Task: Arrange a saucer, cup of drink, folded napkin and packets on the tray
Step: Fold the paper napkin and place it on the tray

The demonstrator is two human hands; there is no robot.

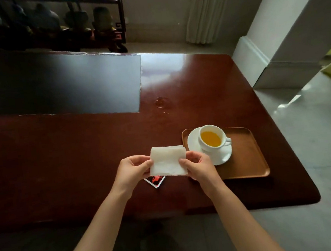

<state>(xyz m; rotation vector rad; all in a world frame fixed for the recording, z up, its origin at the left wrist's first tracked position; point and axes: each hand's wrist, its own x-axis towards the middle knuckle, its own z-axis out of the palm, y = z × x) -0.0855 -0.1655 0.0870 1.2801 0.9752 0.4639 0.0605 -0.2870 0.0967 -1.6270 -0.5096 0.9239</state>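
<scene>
Just below the centre of the frame, the left hand (132, 170) and the right hand (199, 165) are each pinching a side edge of the white folded paper napkin (167, 161), both grips closed on it above the dark red glossy worktop (82, 154). It is looking thin, faintly crinkled and layered; I am judging it light and limp, best taken by its edges so the fold is not springing open. Beneath it, a red-and-black printed packet (155, 181) is lying on the worktop (mostly hidden). Right of centre, the white ceramic cup of orange drink (213, 137) is standing on the white round saucer (221, 157), at the far left of the brown wooden tray (247, 157).
</scene>
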